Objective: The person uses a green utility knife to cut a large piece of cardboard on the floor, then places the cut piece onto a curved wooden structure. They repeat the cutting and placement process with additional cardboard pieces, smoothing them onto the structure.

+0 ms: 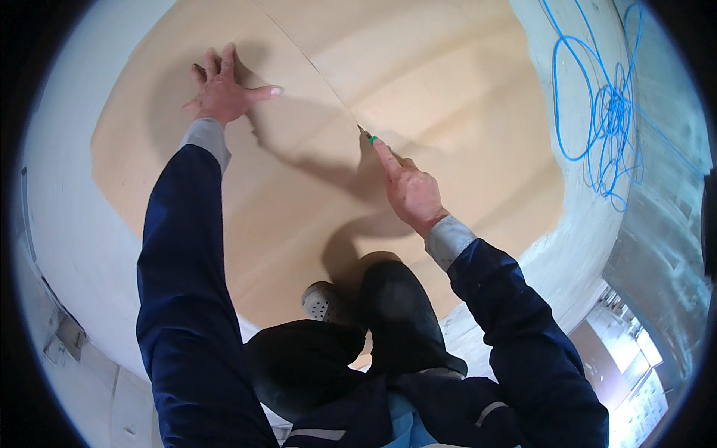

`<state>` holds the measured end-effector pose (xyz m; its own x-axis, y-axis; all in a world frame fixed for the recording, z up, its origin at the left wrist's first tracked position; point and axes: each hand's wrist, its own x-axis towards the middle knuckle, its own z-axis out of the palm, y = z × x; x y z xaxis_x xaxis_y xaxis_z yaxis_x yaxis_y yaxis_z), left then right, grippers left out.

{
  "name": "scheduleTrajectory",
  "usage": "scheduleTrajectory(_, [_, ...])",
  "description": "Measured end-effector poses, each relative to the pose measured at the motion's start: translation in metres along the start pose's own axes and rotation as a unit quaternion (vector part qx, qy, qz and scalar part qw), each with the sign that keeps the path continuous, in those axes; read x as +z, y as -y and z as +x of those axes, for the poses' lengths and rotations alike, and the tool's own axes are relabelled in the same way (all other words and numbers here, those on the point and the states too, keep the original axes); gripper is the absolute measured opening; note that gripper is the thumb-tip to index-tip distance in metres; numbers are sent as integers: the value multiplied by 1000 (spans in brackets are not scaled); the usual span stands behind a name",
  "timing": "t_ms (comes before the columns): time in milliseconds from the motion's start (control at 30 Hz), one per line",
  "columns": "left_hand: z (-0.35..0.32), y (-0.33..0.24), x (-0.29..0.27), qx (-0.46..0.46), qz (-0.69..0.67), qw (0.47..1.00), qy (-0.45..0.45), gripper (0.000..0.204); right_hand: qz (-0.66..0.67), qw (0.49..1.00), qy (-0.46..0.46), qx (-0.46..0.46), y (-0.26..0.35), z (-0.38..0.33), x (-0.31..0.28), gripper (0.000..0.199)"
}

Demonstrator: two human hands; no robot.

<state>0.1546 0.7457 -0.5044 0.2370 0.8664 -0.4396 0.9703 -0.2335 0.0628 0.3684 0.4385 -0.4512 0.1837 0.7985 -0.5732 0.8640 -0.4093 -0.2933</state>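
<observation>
Concrete floor is carrying the tan board sheet I'm kneeling on. Left hand is pressing flat, fingers spread. Right hand is gripping a green-tipped cutter, blade at mid-sheet. Cut line is running behind it to the far edge; near half looks uncut.

The right hand covers most of the green-tipped cutter; its blade is too small to make out. The board runs past the picture's top edge.
</observation>
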Motion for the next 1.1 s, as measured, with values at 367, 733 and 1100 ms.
scheduleTrajectory(367, [4, 1, 5, 49, -3, 998, -27, 135, -22, 999, 2, 45, -55, -105, 48, 75])
scheduleTrajectory(733, [-7, -13, 6, -56, 15, 997, -60, 138, -13, 998, 19, 56, -113, -186, 76, 76])
scheduleTrajectory(1100, [-256, -206, 124, 219, 97, 960, 147, 105, -16, 991, 106, 85, -109, -187, 65, 81])
